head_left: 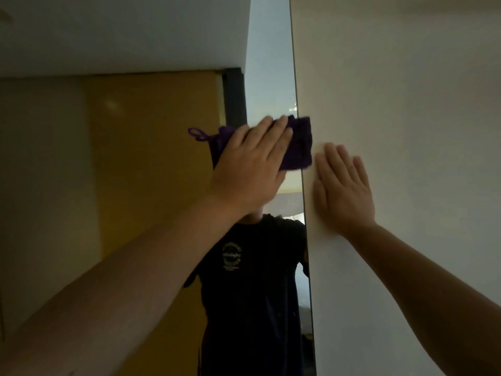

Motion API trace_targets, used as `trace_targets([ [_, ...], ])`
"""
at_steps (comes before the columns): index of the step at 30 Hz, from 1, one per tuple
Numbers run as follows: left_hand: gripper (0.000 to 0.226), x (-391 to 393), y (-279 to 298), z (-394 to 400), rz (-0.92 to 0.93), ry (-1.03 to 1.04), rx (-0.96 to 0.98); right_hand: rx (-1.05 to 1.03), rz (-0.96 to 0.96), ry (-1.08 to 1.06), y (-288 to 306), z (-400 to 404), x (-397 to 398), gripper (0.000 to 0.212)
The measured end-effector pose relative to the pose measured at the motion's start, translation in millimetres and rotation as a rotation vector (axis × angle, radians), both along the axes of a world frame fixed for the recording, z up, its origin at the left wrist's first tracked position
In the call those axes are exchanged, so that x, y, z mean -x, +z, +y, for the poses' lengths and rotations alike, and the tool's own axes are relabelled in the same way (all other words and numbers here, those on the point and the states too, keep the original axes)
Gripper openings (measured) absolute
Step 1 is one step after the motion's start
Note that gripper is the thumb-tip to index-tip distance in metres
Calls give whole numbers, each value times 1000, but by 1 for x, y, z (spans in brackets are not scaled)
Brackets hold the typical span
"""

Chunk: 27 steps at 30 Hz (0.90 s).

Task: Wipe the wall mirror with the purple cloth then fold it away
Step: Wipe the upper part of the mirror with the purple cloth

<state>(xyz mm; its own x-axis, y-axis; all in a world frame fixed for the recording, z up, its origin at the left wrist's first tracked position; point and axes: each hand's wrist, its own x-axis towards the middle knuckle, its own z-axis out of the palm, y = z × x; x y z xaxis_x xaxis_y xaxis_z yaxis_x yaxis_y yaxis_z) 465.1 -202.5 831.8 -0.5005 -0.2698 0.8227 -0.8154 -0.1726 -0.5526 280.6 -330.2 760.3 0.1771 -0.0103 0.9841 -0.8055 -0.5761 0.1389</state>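
Head view: left hand (252, 164) lies flat on the purple cloth (298, 142), fingers (279, 131) straight and together, pressing it against the wall mirror (268, 77) at the glass's right edge. Cloth's right end laps onto the pale wall (406, 104). Right hand (344, 191) spread, palm flat on wall just beside mirror edge, holding nothing. Dark T-shirt (252, 280) reflected below

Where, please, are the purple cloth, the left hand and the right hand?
purple cloth (299, 143), head view, its uncovered right end.
left hand (249, 169), head view, back of the hand.
right hand (343, 191), head view, back of the hand.
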Motion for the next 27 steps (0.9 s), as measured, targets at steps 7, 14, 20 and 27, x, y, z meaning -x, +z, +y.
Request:
trace_targets([
  [7,58,-8,-69,8,-18,-9,-95,3,-1,45,-2,1,2,53],
  [14,65,-14,-201,21,-155,17,-313,-54,23,51,-4,12,7,53],
  [20,42,-20,-224,34,-174,-93,-354,-190,46,50,0,30,8,57],
  [27,26,-36,-203,54,9,-262,-205,-179,-31,205,-13,58,-11,49],
])
